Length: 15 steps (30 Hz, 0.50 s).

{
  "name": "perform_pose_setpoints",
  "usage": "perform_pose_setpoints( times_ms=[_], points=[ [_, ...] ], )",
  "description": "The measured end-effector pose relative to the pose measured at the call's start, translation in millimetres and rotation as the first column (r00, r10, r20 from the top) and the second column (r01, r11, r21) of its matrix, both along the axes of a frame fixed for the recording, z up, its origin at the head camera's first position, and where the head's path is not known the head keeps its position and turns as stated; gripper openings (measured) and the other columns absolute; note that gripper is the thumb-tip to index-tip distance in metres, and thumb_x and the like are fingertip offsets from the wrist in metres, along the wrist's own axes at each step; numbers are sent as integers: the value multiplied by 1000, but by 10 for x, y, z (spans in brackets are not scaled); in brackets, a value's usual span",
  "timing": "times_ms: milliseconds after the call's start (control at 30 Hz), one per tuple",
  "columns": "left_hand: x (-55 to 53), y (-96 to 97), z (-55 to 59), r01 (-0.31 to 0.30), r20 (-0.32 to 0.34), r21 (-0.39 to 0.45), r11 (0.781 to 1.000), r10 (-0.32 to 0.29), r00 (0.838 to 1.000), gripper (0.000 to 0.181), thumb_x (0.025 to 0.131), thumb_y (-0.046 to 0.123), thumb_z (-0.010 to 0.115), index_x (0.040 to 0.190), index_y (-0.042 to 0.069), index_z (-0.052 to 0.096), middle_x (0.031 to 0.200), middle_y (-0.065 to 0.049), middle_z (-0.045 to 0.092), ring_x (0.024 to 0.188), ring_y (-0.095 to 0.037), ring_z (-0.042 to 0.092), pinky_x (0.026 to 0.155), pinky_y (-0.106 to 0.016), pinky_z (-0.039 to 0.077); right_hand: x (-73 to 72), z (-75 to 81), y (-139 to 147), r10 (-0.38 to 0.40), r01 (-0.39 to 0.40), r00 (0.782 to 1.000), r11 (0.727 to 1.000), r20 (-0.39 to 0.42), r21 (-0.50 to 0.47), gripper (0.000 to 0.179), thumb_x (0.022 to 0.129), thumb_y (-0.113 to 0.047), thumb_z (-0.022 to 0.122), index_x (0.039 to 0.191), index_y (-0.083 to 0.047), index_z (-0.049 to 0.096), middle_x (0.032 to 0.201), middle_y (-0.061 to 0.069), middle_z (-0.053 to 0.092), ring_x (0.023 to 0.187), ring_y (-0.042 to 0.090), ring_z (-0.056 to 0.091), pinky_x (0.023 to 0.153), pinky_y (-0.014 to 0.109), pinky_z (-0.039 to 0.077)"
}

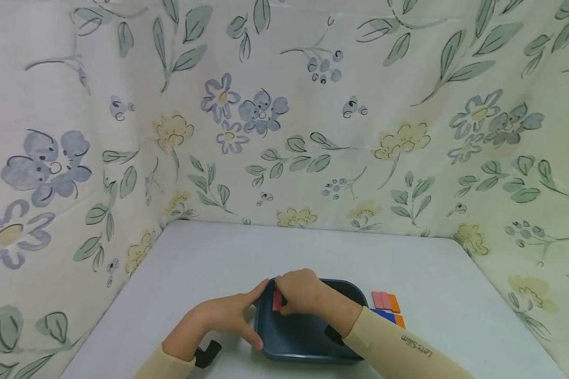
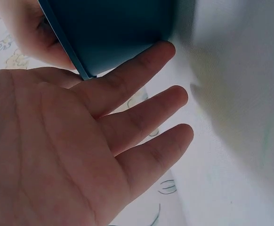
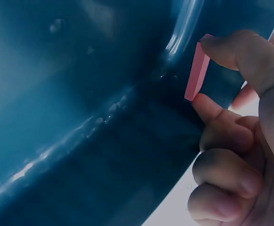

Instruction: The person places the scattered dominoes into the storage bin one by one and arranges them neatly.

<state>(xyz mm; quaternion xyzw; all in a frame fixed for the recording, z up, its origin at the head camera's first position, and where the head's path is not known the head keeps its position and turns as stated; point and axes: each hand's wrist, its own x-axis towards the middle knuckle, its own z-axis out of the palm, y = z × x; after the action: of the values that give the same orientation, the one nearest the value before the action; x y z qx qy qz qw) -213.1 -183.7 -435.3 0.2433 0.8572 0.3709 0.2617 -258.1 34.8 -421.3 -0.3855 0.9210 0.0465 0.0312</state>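
A dark blue plastic basin [image 1: 303, 334] stands on the white table. My right hand [image 1: 301, 292] reaches in over its back left corner. Between thumb and index finger it pinches a thin rectangular pink block [image 3: 198, 68] by its two ends, inside the basin near the wall; the other fingers are curled. My left hand [image 1: 227, 315] is at the basin's left side, thumb and index finger spread along the rim. In the left wrist view its straight fingers [image 2: 146, 108] fan out, one lying against the basin's outer wall.
Right of the basin lie pink blocks [image 1: 381, 300], orange blocks [image 1: 394, 303] and a blue block [image 1: 383, 315], partly hidden by the basin and right sleeve. The white table [image 1: 208, 247] reaches back to a floral cloth [image 1: 284, 158] hanging behind and at the sides.
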Motion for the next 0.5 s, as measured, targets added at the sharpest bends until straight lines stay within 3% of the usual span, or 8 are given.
perform_pose_setpoints(
  times_ms=[200, 367, 500],
  points=[
    [6, 24, 16, -12, 13, -3, 1000, 12, 1000, 130, 71, 39, 92, 163, 20, 2, 159, -10, 32, 147, -28, 26, 114, -58, 24, 38, -42, -45, 22, -21, 1000, 999, -14, 34, 33, 79, -42, 82, 88, -18, 62, 64, -12, 51, 55, 4, 47, 50, 23, 44],
    [24, 30, 25, -26, 67, 28, 999, 24, 997, 130, 71, 33, 93, 163, 20, 1, 162, -11, 25, 149, -30, 20, 115, -59, 21, 92, -105, -76, 43, -43, 999, 998, 6, 47, 30, 84, -40, 78, 90, -16, 62, 64, -10, 51, 54, 5, 47, 51, 24, 47],
    [7, 29, 17, -11, 68, 47, 999, 8, 998, 130, 71, 31, 93, 163, 19, 1, 162, -11, 27, 149, -29, 21, 115, -59, 19, 104, -145, -86, 47, -47, 999, 998, 1, 44, 29, 87, -41, 77, 91, -15, 64, 65, -9, 53, 54, 4, 47, 51, 22, 47]
  ],
)
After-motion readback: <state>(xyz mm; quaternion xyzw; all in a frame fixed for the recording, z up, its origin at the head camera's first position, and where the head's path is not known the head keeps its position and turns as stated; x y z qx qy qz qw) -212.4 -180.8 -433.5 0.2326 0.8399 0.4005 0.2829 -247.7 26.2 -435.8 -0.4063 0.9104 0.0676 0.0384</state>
